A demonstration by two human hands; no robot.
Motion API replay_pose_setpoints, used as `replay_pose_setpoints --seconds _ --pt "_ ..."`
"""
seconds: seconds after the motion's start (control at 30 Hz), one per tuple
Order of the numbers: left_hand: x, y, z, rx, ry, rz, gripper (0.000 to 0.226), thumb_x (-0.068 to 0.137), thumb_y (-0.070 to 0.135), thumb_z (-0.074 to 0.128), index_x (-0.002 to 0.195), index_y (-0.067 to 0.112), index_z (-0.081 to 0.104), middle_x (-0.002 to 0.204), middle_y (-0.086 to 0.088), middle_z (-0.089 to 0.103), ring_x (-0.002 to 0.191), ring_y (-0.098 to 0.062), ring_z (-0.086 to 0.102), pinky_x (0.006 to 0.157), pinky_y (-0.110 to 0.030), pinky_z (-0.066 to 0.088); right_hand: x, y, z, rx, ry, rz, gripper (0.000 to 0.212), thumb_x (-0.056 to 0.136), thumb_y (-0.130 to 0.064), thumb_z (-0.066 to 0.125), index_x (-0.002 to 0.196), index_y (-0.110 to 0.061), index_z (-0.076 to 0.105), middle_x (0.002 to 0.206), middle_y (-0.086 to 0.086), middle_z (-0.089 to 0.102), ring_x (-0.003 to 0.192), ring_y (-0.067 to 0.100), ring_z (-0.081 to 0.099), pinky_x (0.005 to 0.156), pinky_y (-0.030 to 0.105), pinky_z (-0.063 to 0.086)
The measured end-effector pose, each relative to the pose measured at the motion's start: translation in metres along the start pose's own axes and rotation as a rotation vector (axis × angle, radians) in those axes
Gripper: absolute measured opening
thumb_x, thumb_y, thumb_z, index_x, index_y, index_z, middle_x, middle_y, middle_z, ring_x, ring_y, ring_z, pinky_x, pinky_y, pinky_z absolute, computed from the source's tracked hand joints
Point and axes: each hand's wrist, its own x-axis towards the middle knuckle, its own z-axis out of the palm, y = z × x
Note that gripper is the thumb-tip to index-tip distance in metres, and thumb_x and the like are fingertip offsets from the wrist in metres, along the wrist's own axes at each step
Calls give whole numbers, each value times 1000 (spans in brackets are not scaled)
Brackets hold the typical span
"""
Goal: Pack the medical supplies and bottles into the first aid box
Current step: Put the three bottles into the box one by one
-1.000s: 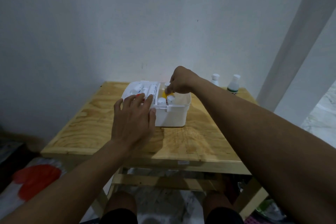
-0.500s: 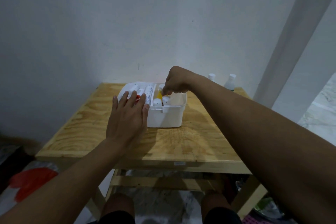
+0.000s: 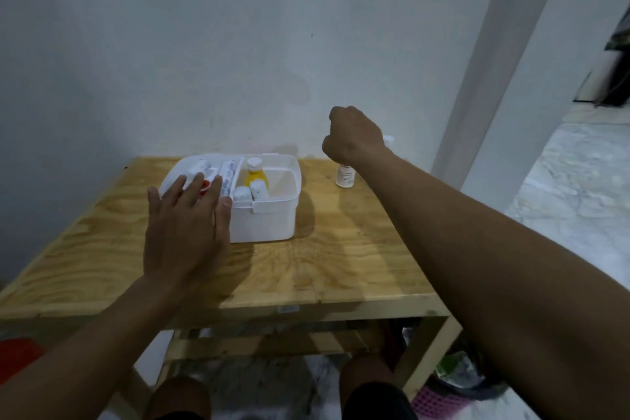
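The white first aid box (image 3: 272, 215) stands open on the wooden table (image 3: 327, 269). Inside it are a yellow bottle (image 3: 254, 177), two white-capped bottles (image 3: 242, 194) and white tubes (image 3: 227, 174) in the left part. My left hand (image 3: 185, 232) lies flat on the box's left front corner, fingers spread, covering a red item. My right hand (image 3: 354, 136) hovers curled over a small white bottle (image 3: 345, 178) standing right of the box; it hides the bottle's top, so any grip is unclear. A second bottle's cap (image 3: 388, 140) peeks out behind my wrist.
The table stands against a white wall, with a white pillar (image 3: 487, 72) at the right. My knees (image 3: 368, 375) are below the table's front edge. On the floor lie a red object (image 3: 17, 355) at the left and a bag (image 3: 456, 372) at the right.
My right hand has left the box and moved right, over the small white bottle. The left hand stays on the box's left side. The view has shifted rightward.
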Motion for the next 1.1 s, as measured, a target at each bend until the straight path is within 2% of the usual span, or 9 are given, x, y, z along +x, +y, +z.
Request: replay_pose_setpoints --seconds 0.17,0.27,0.33,0.43,0.57,0.73,0.83,0.97,1.1 --pt "0 0 2 -12 30 -9 56 98 40 29 137 10 55 143 -15 53 137 -36 40 115 -64 17 8 17 12 -175 -67 31 30 89 -17 62 116 -7 54 119 13 53 108 33 57 76 35 41" --pt "1 -2 4 -21 48 -3 54 98 39 31 136 10 56 142 -15 54 136 -37 42 114 -64 17 10 21 18 -226 -88 34 13 89 -12 62 98 -9 52 110 13 59 98 31 59 71 35 39" --pt "0 -1 4 -31 59 0 53 99 38 32 136 10 57 142 -15 54 136 -36 42 115 -63 17 12 23 22 -222 -93 43 13 88 -8 61 91 -10 48 102 11 58 94 31 60 69 35 40" --pt "-1 1 4 -47 77 -3 51 99 38 34 135 11 57 141 -14 55 136 -35 42 115 -61 16 15 24 25 -137 -86 69 11 89 -6 60 95 -8 51 98 10 54 91 29 60 66 35 39" --pt "-1 1 3 -46 71 -13 51 98 38 34 135 11 58 140 -14 56 135 -35 43 115 -61 17 14 20 27 -28 -102 109 24 93 -14 58 114 -6 49 105 12 61 85 27 59 63 35 41" --pt "-2 1 1 -37 58 -16 52 99 39 32 136 12 57 140 -13 56 135 -34 43 115 -61 18 12 4 6 69 10 77 30 92 -23 59 115 -7 52 111 14 61 96 32 62 72 37 46" --pt "-3 1 2 -37 41 -19 54 99 40 30 137 11 55 142 -13 54 137 -34 41 116 -61 16 17 -15 -19 176 105 42 32 88 -28 59 112 -7 57 109 14 62 98 33 61 74 37 49" --pt "-3 1 2 -30 30 -16 55 100 42 27 137 11 55 143 -12 53 138 -33 41 117 -60 15 17 -44 -46 317 152 -47 26 84 -26 60 97 -4 64 95 12 66 85 28 63 62 33 47" --pt "-4 1 1 -36 25 -20 57 100 43 26 137 11 55 143 -13 53 137 -33 41 117 -60 16 16 -65 -49 352 118 -109 27 86 -26 63 96 -1 68 88 9 67 71 19 57 53 28 42"
